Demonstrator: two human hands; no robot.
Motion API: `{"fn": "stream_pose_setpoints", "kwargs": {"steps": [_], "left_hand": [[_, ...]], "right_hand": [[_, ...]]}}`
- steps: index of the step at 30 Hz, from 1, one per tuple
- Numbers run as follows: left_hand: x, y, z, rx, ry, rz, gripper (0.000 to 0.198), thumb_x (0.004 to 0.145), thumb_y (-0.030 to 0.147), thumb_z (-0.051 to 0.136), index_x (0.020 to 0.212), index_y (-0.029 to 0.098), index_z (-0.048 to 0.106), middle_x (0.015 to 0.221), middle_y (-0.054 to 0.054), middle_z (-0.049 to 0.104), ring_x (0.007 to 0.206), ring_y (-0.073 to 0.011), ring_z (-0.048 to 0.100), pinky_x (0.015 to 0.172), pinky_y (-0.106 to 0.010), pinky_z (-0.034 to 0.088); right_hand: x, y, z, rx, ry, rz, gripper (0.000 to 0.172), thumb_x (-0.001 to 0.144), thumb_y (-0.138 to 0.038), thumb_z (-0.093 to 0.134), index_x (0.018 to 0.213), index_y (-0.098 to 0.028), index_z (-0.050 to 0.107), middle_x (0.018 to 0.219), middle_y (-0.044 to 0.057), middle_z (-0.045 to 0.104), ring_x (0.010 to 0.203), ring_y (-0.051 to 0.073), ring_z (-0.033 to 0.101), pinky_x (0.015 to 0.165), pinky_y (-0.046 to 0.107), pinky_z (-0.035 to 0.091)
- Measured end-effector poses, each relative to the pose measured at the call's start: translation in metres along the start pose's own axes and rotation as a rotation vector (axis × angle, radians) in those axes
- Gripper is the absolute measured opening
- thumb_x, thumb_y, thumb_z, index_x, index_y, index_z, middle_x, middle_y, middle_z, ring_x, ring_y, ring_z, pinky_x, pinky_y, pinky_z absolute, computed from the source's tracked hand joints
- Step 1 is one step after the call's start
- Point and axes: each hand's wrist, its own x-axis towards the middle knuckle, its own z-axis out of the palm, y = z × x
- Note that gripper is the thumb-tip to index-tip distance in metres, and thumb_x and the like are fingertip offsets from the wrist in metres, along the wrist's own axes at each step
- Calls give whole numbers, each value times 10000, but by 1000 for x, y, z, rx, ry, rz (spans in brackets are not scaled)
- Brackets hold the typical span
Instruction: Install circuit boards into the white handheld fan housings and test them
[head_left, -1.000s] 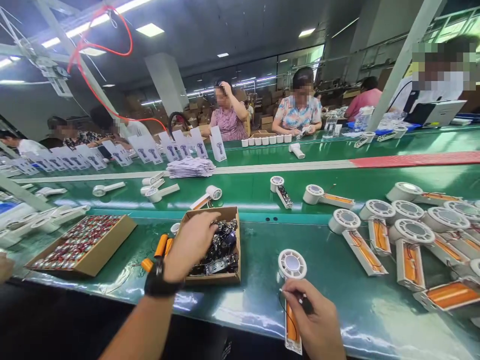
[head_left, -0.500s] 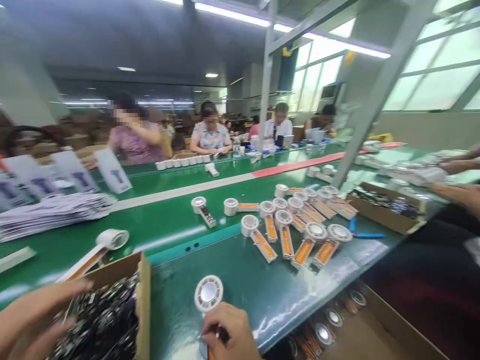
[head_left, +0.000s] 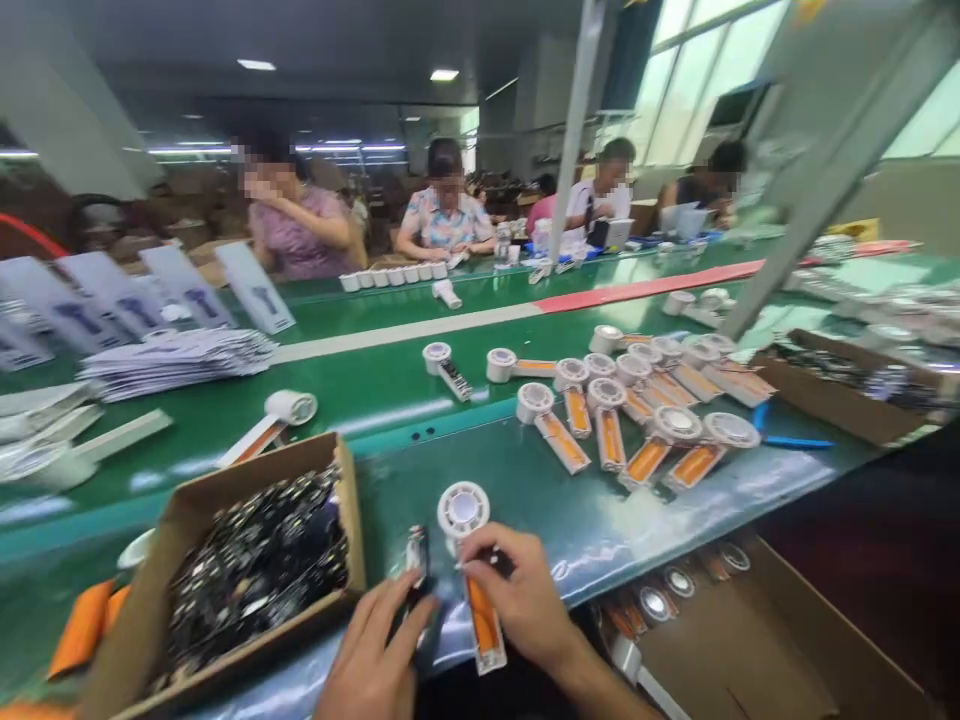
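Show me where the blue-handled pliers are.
In the head view, the blue-handled pliers lie on the green bench, right of the orange-backed fan housings, just below the cardboard box of circuit boards.

Green belt (head_left: 420, 480) open between cardboard box (head_left: 349, 510) wall and fan housings (head_left: 637, 420); box blocks left hand (head_left: 371, 650) leftward.

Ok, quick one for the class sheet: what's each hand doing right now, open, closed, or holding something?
Left hand: fingers closed, apparently holding a small circuit board.
Right hand: fingers pinching a small black part beside a white handheld fan.
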Motion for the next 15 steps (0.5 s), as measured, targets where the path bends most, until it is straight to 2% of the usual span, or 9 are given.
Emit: {"fn": "stream_pose_setpoints", "kwargs": {"steps": [2, 3, 7, 9, 11, 15], "left_hand": [[16, 13, -4, 216, -51, -135, 436, 903, 126, 388, 1300, 142, 565, 1268, -183, 608, 1145, -300, 583, 916, -444, 532], [25, 19, -2, 305, -91, -187, 437, 908, 170, 422, 1325, 106, 535, 1246, -203, 609, 1128, -326, 582, 888, -472, 537], [55, 27, 9, 379, -256, -314, 431, 865, 60, 441, 1280, 67, 556, 1075, -170, 666, 949, -286, 627, 838, -439, 537], [62, 25, 11, 312, -297, -353, 473, 833, -2, 414, 1279, 56, 558, 1048, -168, 664, 934, -281, 628, 852, -443, 526], [63, 23, 10, 167, -279, -416, 496, 806, -19, 402, 1266, 55, 572, 1020, -165, 658, 933, -282, 636, 858, -451, 524], [57, 26, 0, -357, -113, -605, 404, 801, 69, 487, 1146, 185, 663, 995, -89, 661, 941, -244, 663, 878, -398, 530]], "right_hand": [[-1, 2, -4, 16, -13, 6, 88, 767, -195, 604, 707, -189, 668, 704, 9, 686, 685, 155, 609, 657, 240, 446], [-2, 3, -6, 30, -12, 12, 91, 775, -207, 607, 709, -190, 668, 714, 11, 692, 691, 157, 612, 661, 242, 450], [-7, 3, -9, 51, -5, 15, 111, 795, -225, 609, 709, -187, 669, 713, 17, 694, 674, 159, 613, 634, 244, 463], [-9, 3, -8, 23, 0, -10, 111, 803, -216, 607, 715, -184, 668, 713, 20, 693, 667, 161, 614, 620, 245, 465], [-10, 2, -5, -18, 17, -51, 113, 816, -202, 597, 729, -183, 666, 713, 21, 693, 652, 157, 612, 605, 244, 466], [-10, -3, 5, -95, 60, -171, 143, 834, -150, 563, 728, -188, 650, 699, 18, 684, 610, 144, 604, 566, 231, 470]]}}
